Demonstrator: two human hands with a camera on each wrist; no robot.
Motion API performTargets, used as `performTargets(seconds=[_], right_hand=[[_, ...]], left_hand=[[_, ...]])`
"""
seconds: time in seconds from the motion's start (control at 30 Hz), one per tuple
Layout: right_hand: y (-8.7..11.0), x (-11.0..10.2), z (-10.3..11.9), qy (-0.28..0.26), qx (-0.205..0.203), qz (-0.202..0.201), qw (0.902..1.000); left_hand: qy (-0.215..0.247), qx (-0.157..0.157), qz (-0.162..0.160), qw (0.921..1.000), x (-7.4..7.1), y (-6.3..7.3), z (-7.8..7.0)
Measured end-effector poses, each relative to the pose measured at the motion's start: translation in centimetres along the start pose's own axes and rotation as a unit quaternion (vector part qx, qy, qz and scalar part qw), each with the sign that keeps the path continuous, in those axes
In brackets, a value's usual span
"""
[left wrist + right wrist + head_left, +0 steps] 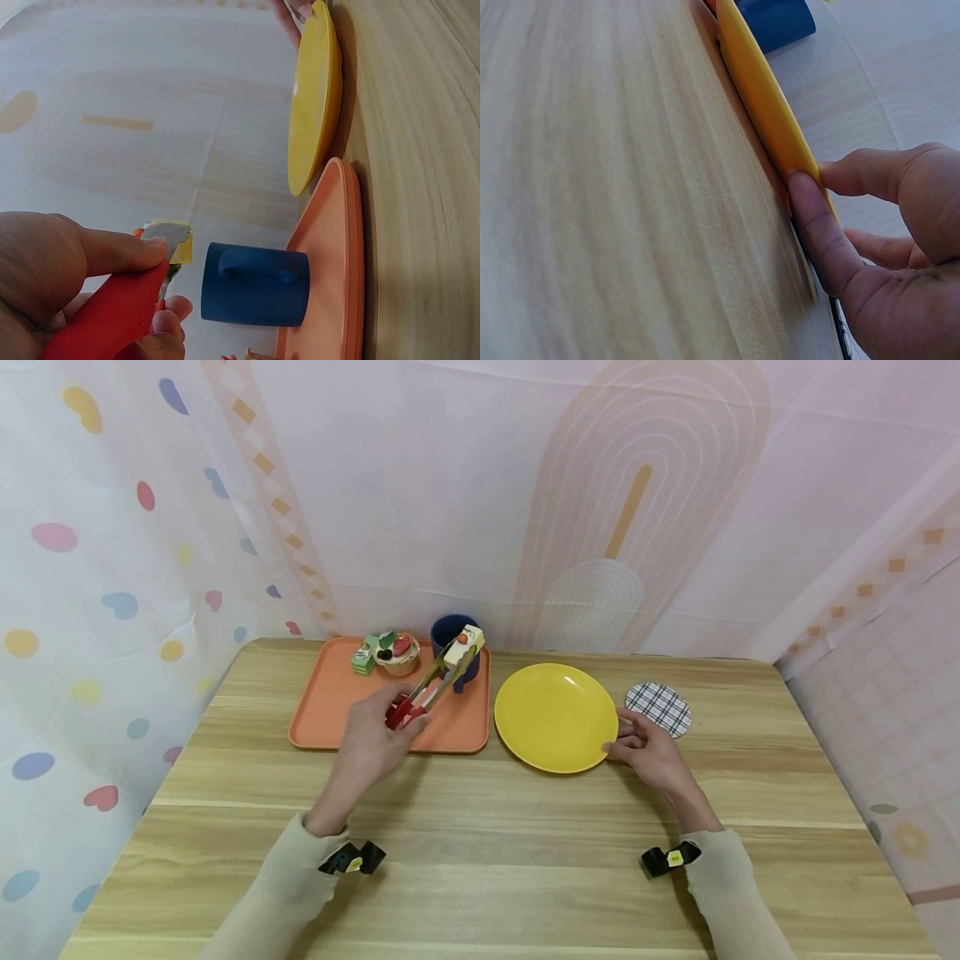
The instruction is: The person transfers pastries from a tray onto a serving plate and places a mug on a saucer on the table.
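My left hand (pixel 369 737) grips the red handles of metal tongs (pixel 401 712) above the orange tray. Between the tong tips is a small cream-yellow cake piece (pixel 464 645) with an orange topping, held up in front of the blue mug (pixel 255 285). The mug stands on the tray, its handle showing in the left wrist view. My right hand (pixel 648 752) pinches the right rim of a round yellow plate (pixel 555 718), thumb and fingers on either side of the edge in the right wrist view. Nothing lies on the plate.
The orange tray (pixel 330 714) is at the back left of the wooden table (pixel 525 860). On it stand a green cake piece (pixel 363 660) and a fruit-topped cupcake (pixel 397 658). A checked round coaster (pixel 663 706) lies right of the plate. A patterned cloth hangs behind.
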State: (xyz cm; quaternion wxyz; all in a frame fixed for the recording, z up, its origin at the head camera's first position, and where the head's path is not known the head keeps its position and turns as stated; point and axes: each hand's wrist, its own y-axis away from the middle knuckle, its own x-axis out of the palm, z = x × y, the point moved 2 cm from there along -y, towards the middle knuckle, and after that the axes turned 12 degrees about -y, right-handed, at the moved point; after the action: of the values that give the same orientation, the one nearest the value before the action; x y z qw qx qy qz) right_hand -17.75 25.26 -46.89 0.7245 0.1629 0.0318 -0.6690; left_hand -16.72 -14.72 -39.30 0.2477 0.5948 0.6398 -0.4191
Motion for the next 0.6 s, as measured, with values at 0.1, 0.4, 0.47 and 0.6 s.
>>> performTargets(seconds=[0.1,0.4,0.47,0.6], right_hand=[[0.0,0.0,0.0,0.001,0.001,-0.001,1.0000],[-0.1,0.0,-0.1,-0.005,0.001,0.000,1.0000],[-0.1,0.0,-0.1,-0.006,0.002,0.000,1.0000],[0.0,0.0,-0.1,-0.008,0.003,0.001,1.0000]], left_hand=[[-0.002,0.001,0.003,1.0000,0.2,-0.1,-0.3],[0.010,0.009,0.009,0.9999,1.2,-0.1,-1.0],[0.012,0.009,0.012,0.9998,1.4,-0.1,-1.1],[0.017,0.010,0.018,0.9996,2.0,-0.2,-1.4]])
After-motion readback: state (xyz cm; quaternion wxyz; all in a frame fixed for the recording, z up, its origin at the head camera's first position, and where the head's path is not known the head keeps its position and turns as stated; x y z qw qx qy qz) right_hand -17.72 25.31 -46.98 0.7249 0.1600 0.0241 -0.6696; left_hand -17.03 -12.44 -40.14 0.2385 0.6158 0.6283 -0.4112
